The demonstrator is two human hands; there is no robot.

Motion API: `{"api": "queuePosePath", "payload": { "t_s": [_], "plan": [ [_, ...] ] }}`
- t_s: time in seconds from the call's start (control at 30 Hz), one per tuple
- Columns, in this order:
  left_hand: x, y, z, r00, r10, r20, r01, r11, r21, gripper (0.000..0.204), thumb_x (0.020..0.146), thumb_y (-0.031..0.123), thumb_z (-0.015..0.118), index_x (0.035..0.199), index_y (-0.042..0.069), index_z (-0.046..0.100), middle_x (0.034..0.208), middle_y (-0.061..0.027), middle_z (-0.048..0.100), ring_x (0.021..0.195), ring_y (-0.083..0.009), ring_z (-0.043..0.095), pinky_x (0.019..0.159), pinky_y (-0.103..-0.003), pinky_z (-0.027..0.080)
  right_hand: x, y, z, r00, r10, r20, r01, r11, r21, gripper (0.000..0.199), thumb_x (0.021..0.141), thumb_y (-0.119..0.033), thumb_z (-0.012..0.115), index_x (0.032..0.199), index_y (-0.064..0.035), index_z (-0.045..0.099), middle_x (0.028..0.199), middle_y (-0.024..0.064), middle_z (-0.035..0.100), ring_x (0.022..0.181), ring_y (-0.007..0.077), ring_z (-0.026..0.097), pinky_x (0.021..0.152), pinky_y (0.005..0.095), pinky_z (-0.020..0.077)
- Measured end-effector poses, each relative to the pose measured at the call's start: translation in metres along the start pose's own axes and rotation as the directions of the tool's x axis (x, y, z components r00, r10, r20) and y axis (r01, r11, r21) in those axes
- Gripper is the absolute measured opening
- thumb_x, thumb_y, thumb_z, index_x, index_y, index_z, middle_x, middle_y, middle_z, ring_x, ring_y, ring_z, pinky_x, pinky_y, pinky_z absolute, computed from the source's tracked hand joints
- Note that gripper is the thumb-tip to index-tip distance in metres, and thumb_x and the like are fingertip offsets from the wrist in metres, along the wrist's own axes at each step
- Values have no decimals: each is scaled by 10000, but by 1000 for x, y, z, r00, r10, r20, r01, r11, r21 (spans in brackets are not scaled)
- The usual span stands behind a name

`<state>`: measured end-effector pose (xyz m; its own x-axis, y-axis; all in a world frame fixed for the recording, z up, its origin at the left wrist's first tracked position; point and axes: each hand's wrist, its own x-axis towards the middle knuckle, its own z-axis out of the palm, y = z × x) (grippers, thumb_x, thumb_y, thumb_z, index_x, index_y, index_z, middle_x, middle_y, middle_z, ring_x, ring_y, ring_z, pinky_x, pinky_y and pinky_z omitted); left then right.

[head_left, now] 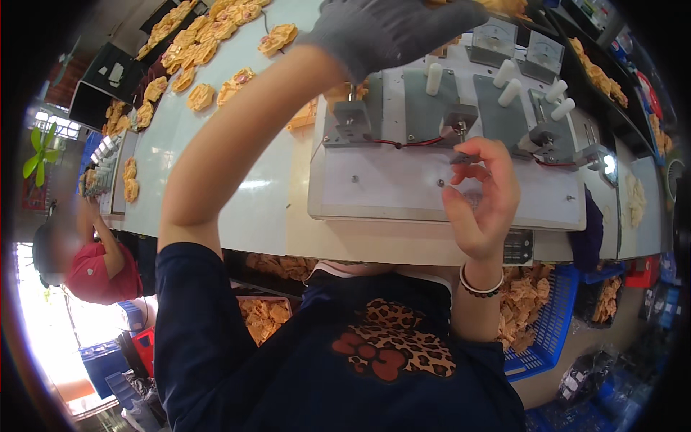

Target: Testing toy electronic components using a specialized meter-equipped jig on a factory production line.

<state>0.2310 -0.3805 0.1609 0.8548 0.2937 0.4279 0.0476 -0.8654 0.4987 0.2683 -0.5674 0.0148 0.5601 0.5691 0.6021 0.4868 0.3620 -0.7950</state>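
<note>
My left hand point(389, 36), in a grey knitted glove, reaches across the far side of the bench fixture. Its visible fingers stretch out to the right, and the top of the hand is cut off by the picture's edge. Close by its fingertips is a yellow-orange piece point(506, 6). My bare right hand point(493, 198) is at the front of the fixture, its fingers curled around the small grey handle point(461, 158) of one station. The thumb stands apart from those fingers. White pegs point(433, 79) rise from grey plates point(425, 108) on the white fixture board point(389, 183).
Two panel meters point(494, 41) stand behind the plates. Yellow-orange pieces point(201, 97) lie around the left bench. Below the bench edge, a blue basket point(551, 324) holds pale orange pieces. A person in a red shirt point(104, 277) works at far left. Dark cloth point(588, 223) hangs at right.
</note>
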Motion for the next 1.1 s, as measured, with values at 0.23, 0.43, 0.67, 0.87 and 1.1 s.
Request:
{"api": "queuePosePath", "payload": {
  "t_s": [0.23, 0.43, 0.67, 0.87, 1.1],
  "plan": [
    [4, -14, 36, 849, 20, 528, -258, 888, 381, 409, 944, 345, 512, 1262, 88, 537, 1225, -170, 561, 907, -260, 658, 806, -357, 545, -2, 4, -7, 1000, -20, 1, 21, 999, -45, 396, 613, -67, 638, 1003, -21, 585, 901, 93, 583, 697, 186, 531, 597, 279, 436],
    [-19, -39, 34, 645, 653, 397, -756, 621, 208, 482, 939, 218, 543, 1382, 94, 399, 1182, -145, 592, 903, -281, 639, 764, -350, 519, 1, 2, -4, 996, -78, 41, 81, 995, -58, 444, 627, -63, 645, 1065, -25, 583, 903, 83, 576, 670, 176, 523, 601, 274, 432],
    [-47, -13, -43, 953, -55, -297, 55, 998, -7, 495, 923, 481, 530, 1124, 35, 608, 862, -102, 644, 818, -215, 624, 742, -346, 491, -27, -22, -33, 972, 105, -210, -126, 988, -89, 493, 757, -5, 625, 1229, 80, 514, 674, 6, 523, 607, 64, 452, 665, 211, 397],
    [-136, -180, -22, 977, -196, -85, 213, 894, 394, 591, 846, 412, 664, 1335, 141, 475, 1341, -166, 496, 1231, -311, 499, 1008, -408, 422, -26, -16, -82, 938, 49, -344, -133, 965, -226, 457, 765, -6, 623, 1207, 60, 526, 791, 44, 546, 703, 89, 474, 694, 236, 395],
    [-182, -178, 28, 903, -428, 32, 384, 839, 385, 614, 780, 226, 708, 1313, 133, 421, 1270, -173, 522, 1198, -364, 504, 973, -469, 425, 7, 6, -83, 978, 66, -199, -137, 919, -369, 441, 782, -34, 672, 1198, -16, 526, 1033, 67, 519, 902, 146, 488, 764, 279, 434]
  ]
}}
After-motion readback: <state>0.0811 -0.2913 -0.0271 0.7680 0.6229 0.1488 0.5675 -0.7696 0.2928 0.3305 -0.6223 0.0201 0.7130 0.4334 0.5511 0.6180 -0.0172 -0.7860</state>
